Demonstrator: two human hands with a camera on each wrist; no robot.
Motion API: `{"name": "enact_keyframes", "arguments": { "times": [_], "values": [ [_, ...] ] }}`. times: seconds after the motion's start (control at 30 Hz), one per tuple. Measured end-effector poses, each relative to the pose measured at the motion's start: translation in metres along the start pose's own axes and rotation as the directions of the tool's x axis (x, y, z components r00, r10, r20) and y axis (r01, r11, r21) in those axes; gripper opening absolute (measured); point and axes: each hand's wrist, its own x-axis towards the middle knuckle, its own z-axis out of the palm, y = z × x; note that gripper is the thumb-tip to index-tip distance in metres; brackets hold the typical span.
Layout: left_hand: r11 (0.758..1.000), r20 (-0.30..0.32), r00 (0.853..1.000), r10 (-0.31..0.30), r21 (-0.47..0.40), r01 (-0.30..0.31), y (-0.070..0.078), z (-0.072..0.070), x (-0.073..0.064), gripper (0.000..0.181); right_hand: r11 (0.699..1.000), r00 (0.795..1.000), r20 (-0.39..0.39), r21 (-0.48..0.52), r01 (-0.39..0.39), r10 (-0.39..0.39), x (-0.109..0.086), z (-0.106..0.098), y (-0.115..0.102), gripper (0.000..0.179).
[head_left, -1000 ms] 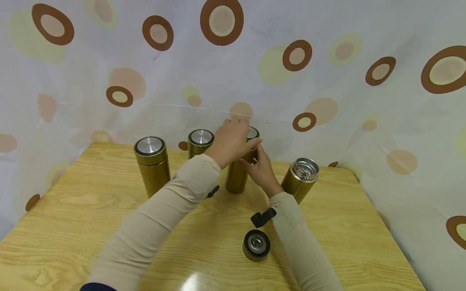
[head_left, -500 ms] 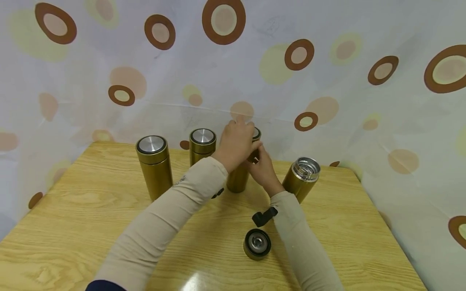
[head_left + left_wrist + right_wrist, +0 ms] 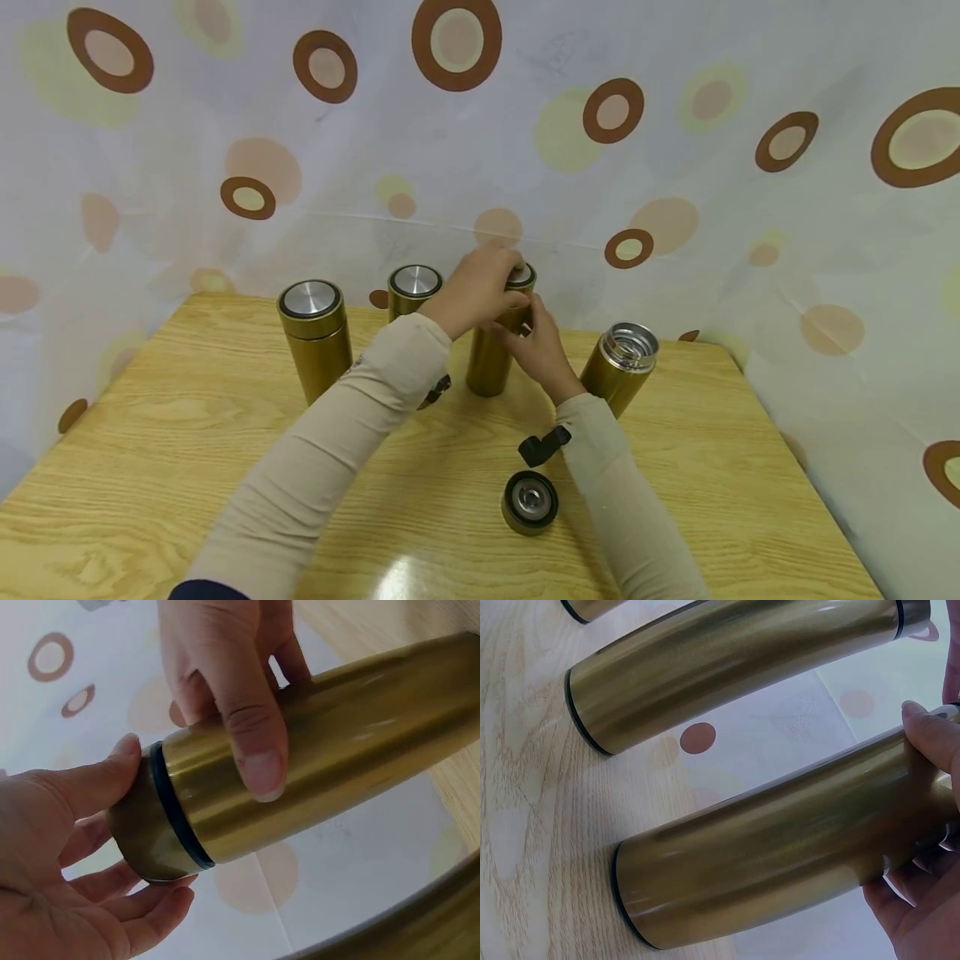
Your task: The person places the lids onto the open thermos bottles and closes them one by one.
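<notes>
A gold thermos flask [image 3: 487, 371] stands upright near the back of the table. Its matching gold cap [image 3: 150, 825] sits on top, a dark ring showing between cap and body. My left hand [image 3: 476, 287] grips the cap, thumb [image 3: 105, 776] on one side and fingers curled round the other. Just below it, my right hand [image 3: 543, 354] holds the upper body of the flask; its thumb [image 3: 259, 754] lies along the gold wall. In the right wrist view, the right hand [image 3: 930, 907] wraps the same flask, whose base touches the table.
An uncapped gold flask [image 3: 618, 371] with a steel mouth stands to the right. Its removed cap [image 3: 529, 504] lies underside up nearer the front. Two capped flasks stand left, one [image 3: 318, 350] further out, another [image 3: 415, 287] behind my left arm. A patterned sheet [image 3: 337, 167] hangs behind.
My left hand has shifted right and then back left round the cap, its wrist turning. The right hand and the flask have stayed in place.
</notes>
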Motion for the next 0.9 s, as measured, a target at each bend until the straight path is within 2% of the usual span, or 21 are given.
{"name": "enact_keyframes", "arguments": {
  "times": [0.23,0.47,0.63,0.73,0.83,0.9],
  "values": [
    [0.998,0.123,0.991,0.058,-0.043,-0.053,-0.005,-0.011,0.005,0.041,0.999,0.999,0.006,0.009,-0.05,0.05,0.0,0.0,-0.002,0.067],
    [0.997,0.2,0.978,0.063,-0.063,-0.051,-0.005,-0.017,0.007,0.042,0.997,0.997,0.026,0.024,-0.067,0.066,0.002,-0.001,-0.005,0.067],
    [0.997,0.202,0.977,0.063,-0.055,-0.053,-0.005,-0.017,0.007,0.042,0.998,0.999,0.018,0.031,-0.051,0.051,0.001,-0.001,-0.002,0.068],
    [0.996,0.182,0.981,0.064,-0.072,-0.051,-0.005,-0.015,0.004,0.042,0.999,0.999,0.006,0.018,-0.042,0.041,0.0,-0.001,-0.002,0.068],
    [0.996,0.138,0.99,0.04,-0.084,-0.029,-0.004,-0.011,0.0,0.046,1.0,1.0,0.001,0.002,-0.028,0.028,-0.001,0.0,-0.003,0.064],
    [0.997,0.083,0.997,0.006,-0.078,0.001,-0.002,-0.008,-0.003,0.05,1.0,1.0,-0.003,-0.01,-0.022,0.022,-0.001,0.0,-0.003,0.066]
  ]
}}
